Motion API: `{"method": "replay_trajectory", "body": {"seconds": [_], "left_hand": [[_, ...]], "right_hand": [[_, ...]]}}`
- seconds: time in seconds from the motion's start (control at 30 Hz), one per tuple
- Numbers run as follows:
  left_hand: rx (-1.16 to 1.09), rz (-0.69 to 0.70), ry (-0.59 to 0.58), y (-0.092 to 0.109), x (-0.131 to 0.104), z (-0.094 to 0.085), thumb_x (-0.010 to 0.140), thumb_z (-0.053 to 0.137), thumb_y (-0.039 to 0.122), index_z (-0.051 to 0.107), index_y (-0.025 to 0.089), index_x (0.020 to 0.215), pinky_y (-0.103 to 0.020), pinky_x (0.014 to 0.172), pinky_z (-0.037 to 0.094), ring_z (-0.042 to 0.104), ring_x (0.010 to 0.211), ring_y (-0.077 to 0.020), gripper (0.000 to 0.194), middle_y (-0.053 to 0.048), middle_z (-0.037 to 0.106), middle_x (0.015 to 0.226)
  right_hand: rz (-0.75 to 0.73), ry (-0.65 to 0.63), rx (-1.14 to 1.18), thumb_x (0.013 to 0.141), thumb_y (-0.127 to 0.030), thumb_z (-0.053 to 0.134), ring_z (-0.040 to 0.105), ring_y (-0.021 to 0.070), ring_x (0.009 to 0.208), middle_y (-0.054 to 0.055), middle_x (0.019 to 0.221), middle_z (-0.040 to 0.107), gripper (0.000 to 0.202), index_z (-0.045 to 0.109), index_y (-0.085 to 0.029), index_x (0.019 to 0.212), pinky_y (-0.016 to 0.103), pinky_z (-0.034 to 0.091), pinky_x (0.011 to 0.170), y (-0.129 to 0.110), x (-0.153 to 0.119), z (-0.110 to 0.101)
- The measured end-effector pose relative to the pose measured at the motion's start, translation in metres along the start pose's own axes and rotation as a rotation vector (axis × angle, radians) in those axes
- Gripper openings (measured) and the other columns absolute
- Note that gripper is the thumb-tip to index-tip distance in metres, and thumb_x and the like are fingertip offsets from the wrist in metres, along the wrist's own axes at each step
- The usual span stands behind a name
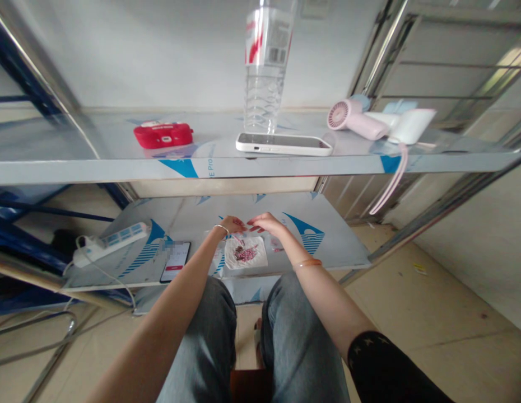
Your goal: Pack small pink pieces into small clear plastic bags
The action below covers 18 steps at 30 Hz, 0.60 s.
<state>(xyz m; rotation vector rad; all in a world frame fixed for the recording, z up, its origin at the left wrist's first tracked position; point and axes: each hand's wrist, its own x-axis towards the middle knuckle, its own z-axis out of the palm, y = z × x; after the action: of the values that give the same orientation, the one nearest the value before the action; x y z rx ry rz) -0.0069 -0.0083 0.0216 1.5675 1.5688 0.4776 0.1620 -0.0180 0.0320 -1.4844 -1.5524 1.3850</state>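
Note:
My left hand (pixel 232 224), with a bracelet at its wrist, is held above the lower shelf with its fingers bent together. Facing it, my right hand (pixel 265 223) has its fingers curled in, the tips close to those of the left. Whatever is between the fingertips is too small to make out. Just below both hands lies a crumpled white tissue (pixel 231 261) bearing a heap of small dark red and pink pieces that look like beads (pixel 246 254). A small clear packet (pixel 277 244) with pinkish contents rests beside it, near my right wrist.
On the lower shelf are a lit phone (pixel 176 261) and a white power strip (pixel 113 243) with cables. The upper shelf (pixel 218 168) holds a red case (pixel 163 135), a white-cased phone (pixel 283 144), a plastic bottle (pixel 266 84) and a pink handheld fan (pixel 357 118).

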Motion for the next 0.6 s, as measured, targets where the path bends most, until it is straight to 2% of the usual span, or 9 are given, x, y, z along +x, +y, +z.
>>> {"method": "replay_trajectory", "body": {"seconds": [0.07,0.13,0.27,0.37,0.6], "left_hand": [[-0.06,0.045,-0.048,-0.003,0.0,-0.003,0.07,0.065,0.014,0.072,0.013,0.082,-0.024,0.069,0.05,0.064,0.075,-0.0161,0.014,-0.006,0.074,0.078],[-0.114,0.073,-0.079,-0.006,-0.001,-0.005,0.07,0.063,0.014,0.072,0.012,0.084,-0.023,0.069,0.05,0.063,0.075,-0.0154,0.016,-0.006,0.074,0.081],[-0.154,0.069,-0.118,-0.004,-0.005,-0.009,0.07,0.065,0.018,0.073,0.013,0.089,-0.022,0.065,0.049,0.062,0.073,-0.0146,0.021,-0.004,0.074,0.08],[-0.172,0.043,-0.12,-0.002,-0.01,-0.012,0.069,0.064,0.015,0.073,0.015,0.091,-0.022,0.064,0.048,0.063,0.073,-0.0146,0.023,-0.003,0.073,0.078],[-0.128,0.019,-0.044,-0.002,-0.01,-0.014,0.074,0.061,0.014,0.073,0.012,0.089,-0.023,0.064,0.048,0.063,0.072,-0.015,0.019,-0.005,0.073,0.081]], "right_hand": [[0.01,0.038,0.015,0.075,-0.004,0.059,0.064,0.0104,0.065,0.009,0.098,0.072,0.026,0.071,-0.012,0.097,0.015,0.046,0.053,0.001,-0.001,-0.001],[0.038,0.048,0.014,0.074,-0.005,0.062,0.064,0.0111,0.069,0.009,0.102,0.071,0.028,0.07,-0.013,0.1,0.016,0.047,0.055,0.002,-0.001,-0.001],[0.082,-0.087,0.06,0.075,-0.003,0.062,0.062,0.0102,0.063,0.005,0.082,0.072,0.015,0.071,-0.012,0.083,0.018,0.048,0.058,0.006,-0.002,-0.005],[0.098,-0.127,0.139,0.077,-0.004,0.062,0.06,0.0093,0.055,0.003,0.068,0.069,0.011,0.07,-0.011,0.077,0.018,0.047,0.056,0.008,-0.003,-0.008],[0.14,-0.245,0.213,0.076,-0.005,0.066,0.06,0.009,0.05,0.004,0.063,0.069,0.006,0.069,-0.009,0.072,0.017,0.046,0.05,0.004,-0.008,-0.009]]}}
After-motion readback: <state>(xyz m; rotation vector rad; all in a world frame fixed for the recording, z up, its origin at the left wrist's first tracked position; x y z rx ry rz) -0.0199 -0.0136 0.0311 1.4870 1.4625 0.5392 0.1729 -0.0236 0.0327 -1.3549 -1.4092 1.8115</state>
